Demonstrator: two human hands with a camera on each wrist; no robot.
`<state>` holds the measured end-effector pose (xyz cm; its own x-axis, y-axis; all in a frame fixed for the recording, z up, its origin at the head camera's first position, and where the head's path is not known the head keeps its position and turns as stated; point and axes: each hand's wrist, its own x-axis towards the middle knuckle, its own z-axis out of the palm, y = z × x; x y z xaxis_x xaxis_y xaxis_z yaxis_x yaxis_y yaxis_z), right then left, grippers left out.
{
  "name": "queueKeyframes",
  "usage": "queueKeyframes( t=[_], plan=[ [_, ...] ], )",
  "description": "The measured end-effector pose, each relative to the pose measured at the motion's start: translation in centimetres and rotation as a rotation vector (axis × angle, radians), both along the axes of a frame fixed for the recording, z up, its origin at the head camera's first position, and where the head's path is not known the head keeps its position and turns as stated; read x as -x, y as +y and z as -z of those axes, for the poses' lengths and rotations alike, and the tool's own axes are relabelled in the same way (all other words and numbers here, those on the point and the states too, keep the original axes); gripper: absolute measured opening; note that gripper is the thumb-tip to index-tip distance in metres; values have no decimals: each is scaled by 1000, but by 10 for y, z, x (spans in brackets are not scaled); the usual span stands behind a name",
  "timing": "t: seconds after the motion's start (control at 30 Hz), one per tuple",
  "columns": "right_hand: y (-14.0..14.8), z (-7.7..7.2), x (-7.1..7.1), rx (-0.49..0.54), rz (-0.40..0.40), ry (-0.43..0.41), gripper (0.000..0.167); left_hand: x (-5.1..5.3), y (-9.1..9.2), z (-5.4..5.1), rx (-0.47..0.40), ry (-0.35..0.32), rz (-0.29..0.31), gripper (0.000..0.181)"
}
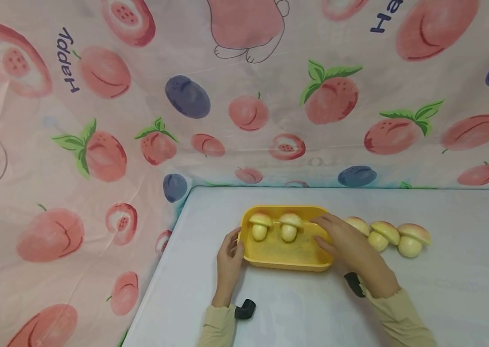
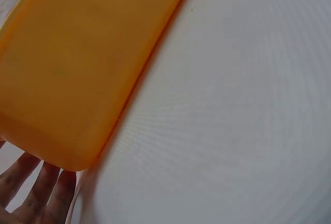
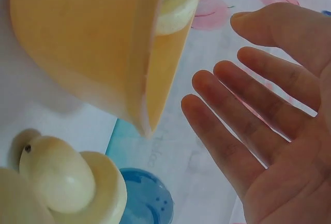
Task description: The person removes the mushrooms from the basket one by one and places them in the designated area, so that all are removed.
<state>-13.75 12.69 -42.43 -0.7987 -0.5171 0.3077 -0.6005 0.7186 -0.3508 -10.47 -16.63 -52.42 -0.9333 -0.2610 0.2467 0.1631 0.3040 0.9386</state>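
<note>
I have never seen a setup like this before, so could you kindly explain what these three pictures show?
Certainly. There is no robot here, only a person's bare left hand and right hand. The wide picture comes from a camera worn on the head, looking forward and down; the two close ones come from cameras on the left and right wrists.

On the white table is a yellow tray in which two toy-like mushrooms show. Three more lie on the table to the right of it. Behind is a fruit-patterned cloth.

The left hand touches the tray's left end with its fingers. The right hand is by the tray's right end, fingers spread, holding nothing.
</note>
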Motion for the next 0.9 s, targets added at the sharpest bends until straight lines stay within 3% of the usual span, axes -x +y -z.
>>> queueKeyframes(
  t=[0.47, 0.9],
  plan=[
    [-13, 9, 12, 17, -27, 4, 40, 1, -1, 1, -9, -32, -9, 35],
    [-26, 10, 19, -14, -48, 0, 41, 0, -2, 1, -5, -20, 2, 35]
  ],
)
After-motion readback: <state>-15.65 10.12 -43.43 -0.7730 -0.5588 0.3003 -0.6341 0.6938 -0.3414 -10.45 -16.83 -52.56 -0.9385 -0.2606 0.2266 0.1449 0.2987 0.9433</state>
